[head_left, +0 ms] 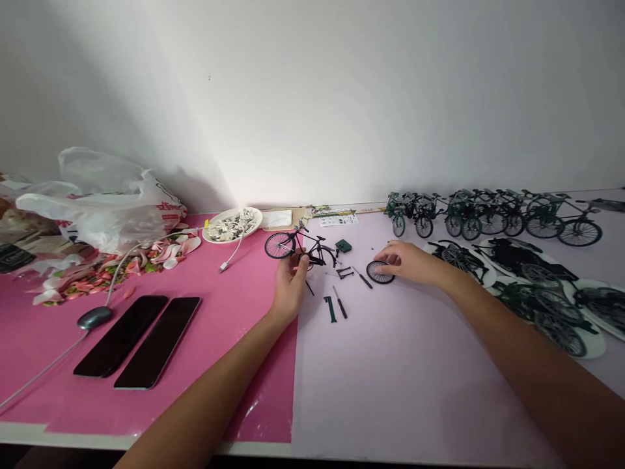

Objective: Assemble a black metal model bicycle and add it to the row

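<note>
My left hand (290, 286) is closed on the frame of a small black model bicycle (300, 247), which stands upright with only its front wheel on. My right hand (407, 262) lies to the right with its fingertips pinching a loose black spoked wheel (379, 273) flat on the table. Between the hands lie small parts: a green block (343, 245), a black bracket (344, 272), thin black rods (362, 279) and a green-handled tool (331, 309) beside a dark screwdriver (340, 303).
A row of finished green model bicycles (488, 215) lines the back right, with several more on white plates (532, 286). A white dish of small parts (233, 224), plastic bags (92, 202), two dark phones (139, 339), a mouse (94, 317) and a cable lie on the pink mat (219, 339).
</note>
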Motion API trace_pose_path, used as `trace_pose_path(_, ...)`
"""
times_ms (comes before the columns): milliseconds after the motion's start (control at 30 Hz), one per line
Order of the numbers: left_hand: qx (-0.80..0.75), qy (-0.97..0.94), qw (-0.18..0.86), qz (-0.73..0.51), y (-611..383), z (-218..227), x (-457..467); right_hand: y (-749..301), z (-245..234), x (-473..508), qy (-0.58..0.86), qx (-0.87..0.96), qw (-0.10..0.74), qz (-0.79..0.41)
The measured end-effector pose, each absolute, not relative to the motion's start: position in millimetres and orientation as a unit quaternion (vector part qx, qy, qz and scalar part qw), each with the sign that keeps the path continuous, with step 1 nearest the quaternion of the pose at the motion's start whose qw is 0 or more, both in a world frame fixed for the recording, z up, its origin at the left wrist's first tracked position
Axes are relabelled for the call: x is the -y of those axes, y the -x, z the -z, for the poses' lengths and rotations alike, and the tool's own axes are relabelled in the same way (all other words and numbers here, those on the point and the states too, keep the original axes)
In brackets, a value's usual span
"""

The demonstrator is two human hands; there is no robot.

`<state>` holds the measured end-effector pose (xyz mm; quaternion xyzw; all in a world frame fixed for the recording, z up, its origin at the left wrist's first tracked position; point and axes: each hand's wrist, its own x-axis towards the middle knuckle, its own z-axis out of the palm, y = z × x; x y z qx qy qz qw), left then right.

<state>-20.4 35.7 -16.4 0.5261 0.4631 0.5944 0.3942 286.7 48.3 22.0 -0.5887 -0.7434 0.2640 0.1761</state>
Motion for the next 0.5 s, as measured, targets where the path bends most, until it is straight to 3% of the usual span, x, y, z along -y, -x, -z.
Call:
trace_pose_path(233, -0.465, -0.546, 0.364, -0.594, 19, 14, -32, -291, -14, -49, 0.589, 0.753, 0.174, -0.236)
trace_pose_path(500, -0.479, -0.553, 0.343, -0.589, 18, 10, -30, -279, -29, -43, 0.568, 0.723, 0.225, -0.323)
